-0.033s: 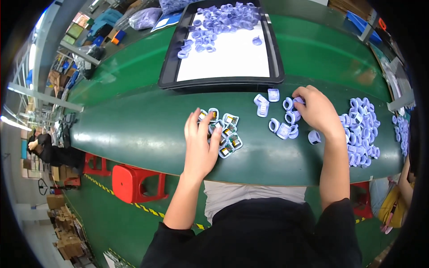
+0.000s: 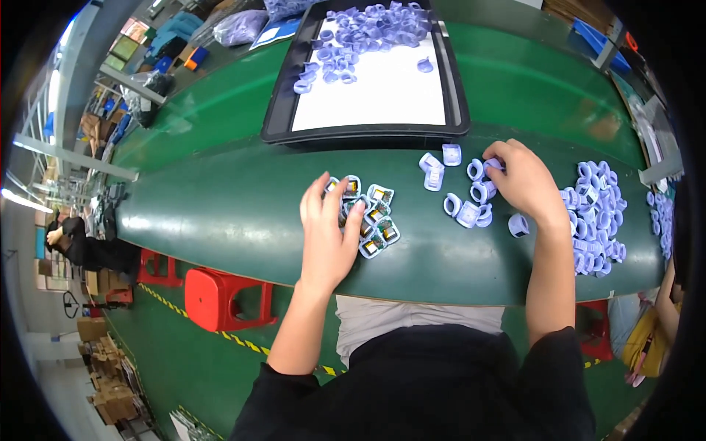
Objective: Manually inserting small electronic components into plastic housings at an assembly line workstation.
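Note:
On the green table, my left hand [image 2: 323,246] spreads its fingers over a cluster of small square electronic modules [image 2: 373,247] in pale blue shells; the fingertips touch some and partly hide them. My right hand [image 2: 523,180] bends its fingers around a lavender plastic ring [image 2: 492,167] in a loose group. Its fingertips cover part of that ring. Nearby in the group lie more lavender rings [image 2: 468,214], some tipped on their sides. Under my right wrist, one single ring [image 2: 518,226] lies apart.
A large heap of lavender rings [image 2: 597,217] lies right of my right forearm. Beyond my hands, a black tray [image 2: 368,137] with a white liner holds many more rings. Red stools [image 2: 209,300] stand by the table's near edge. Another person's arm [image 2: 668,294] shows at far right.
My left hand has shifted very slightly left over the modules. The right hand stays at the same ring.

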Motion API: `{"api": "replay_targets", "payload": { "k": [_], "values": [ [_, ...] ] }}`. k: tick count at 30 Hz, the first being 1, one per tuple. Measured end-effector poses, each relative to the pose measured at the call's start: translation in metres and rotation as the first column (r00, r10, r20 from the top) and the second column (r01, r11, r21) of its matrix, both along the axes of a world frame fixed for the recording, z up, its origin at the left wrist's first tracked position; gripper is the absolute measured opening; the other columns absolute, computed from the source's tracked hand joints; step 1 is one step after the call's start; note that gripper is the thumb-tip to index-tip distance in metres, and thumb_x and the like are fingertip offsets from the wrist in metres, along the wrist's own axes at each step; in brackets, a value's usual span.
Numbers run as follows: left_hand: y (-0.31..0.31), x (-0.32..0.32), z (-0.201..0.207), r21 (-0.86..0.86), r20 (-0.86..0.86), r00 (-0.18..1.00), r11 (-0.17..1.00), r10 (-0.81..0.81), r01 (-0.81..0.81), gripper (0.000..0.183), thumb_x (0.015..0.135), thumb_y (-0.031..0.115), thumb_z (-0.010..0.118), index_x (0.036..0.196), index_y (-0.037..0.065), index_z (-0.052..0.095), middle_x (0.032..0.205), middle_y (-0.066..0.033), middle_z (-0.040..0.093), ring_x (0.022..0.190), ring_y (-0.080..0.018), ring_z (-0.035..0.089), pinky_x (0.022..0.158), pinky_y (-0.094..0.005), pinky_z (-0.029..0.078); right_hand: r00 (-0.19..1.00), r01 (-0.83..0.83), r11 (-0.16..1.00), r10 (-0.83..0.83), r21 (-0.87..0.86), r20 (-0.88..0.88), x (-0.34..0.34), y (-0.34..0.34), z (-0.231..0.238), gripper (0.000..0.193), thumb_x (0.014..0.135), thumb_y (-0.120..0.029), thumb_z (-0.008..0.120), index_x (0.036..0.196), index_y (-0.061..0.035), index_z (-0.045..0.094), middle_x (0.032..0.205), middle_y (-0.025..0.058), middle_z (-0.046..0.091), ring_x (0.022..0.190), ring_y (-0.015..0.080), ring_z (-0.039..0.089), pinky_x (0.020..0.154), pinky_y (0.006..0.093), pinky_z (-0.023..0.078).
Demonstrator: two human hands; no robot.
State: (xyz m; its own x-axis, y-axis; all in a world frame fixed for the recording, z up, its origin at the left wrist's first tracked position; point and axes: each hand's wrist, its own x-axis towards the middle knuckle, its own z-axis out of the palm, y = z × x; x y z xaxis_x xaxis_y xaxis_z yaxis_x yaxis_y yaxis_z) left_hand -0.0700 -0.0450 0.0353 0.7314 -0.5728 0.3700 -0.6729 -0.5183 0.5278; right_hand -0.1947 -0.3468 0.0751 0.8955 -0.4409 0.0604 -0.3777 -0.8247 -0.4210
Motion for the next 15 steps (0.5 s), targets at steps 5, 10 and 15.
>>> {"api": "replay_targets", "payload": {
  "k": [5, 10, 15],
  "values": [
    [-0.024, 0.012, 0.014, -0.011, 0.160, 0.987, 1.000, 0.006, -0.005, 0.022, 0.084, 0.017, 0.078, 0.096, 0.001, 0.068, 0.104, -0.0140, 0.058, 0.104, -0.0336, 0.050, 0.092, -0.0446, 0.042, 0.986, 0.029, 0.985, -0.056, 0.170, 0.155, -0.003, -0.011, -0.009, 0.024, 0.086, -0.005, 0.064, 0.109, 0.0007, 0.068, 0.101, 0.0146, 0.066, 0.083, 0.0250, 0.064, 0.079, 0.0362, 0.053],
    [-0.044, 0.017, 0.018, 0.183, 0.039, 0.999, 0.983, -0.016, 0.009, 0.022, 0.078, 0.017, 0.082, 0.089, 0.004, 0.069, 0.099, -0.0131, 0.061, 0.100, -0.0335, 0.050, 0.090, -0.0423, 0.043, 0.939, 0.047, 0.960, -0.137, 0.276, 0.317, -0.007, -0.014, -0.006, 0.023, 0.090, 0.000, 0.060, 0.112, 0.0022, 0.066, 0.102, 0.0103, 0.065, 0.088, 0.0188, 0.064, 0.082, 0.0311, 0.053],
    [-0.063, 0.027, 0.034, 0.103, -0.231, 0.972, 0.992, -0.044, 0.070, 0.018, 0.079, 0.011, 0.079, 0.088, 0.002, 0.067, 0.080, -0.0110, 0.066, 0.081, -0.0276, 0.060, 0.074, -0.0395, 0.050, 0.918, -0.009, 0.957, -0.107, 0.291, 0.381, -0.005, -0.008, -0.003, 0.021, 0.093, 0.004, 0.057, 0.111, 0.0016, 0.067, 0.110, 0.0099, 0.063, 0.094, 0.0184, 0.065, 0.084, 0.0303, 0.052]
  ]
}}
